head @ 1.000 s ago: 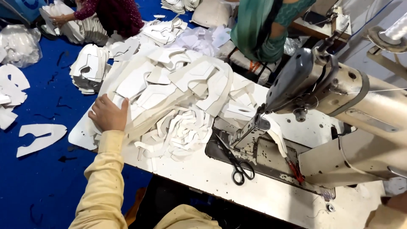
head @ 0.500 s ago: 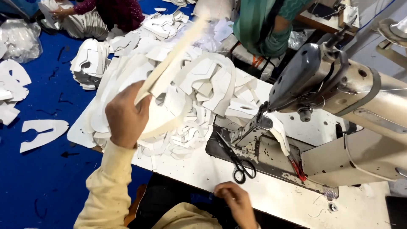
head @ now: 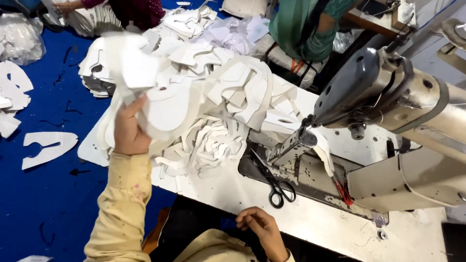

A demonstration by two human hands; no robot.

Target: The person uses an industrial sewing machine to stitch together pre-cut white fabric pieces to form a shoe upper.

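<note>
Blue floor (head: 43, 194) fills the left of the frame, scattered with white cut-outs (head: 47, 147) and dark scraps. White worktop (head: 310, 228) runs across lower right. Upper left, a clear plastic bag (head: 17, 39); along the top, two people sit on the floor.

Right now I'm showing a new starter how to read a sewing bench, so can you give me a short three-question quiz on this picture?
1. True or false: the left hand is gripping white cut pieces lifted above the pile.
2. Where do the scissors lie?
A. on the blue floor
B. on the table, beside the sewing machine
C. in the right hand
3. Fill in: the right hand rests at the near edge of the ____, holding nothing that can be seen.

Key: 1 true; 2 B; 3 table.
</note>
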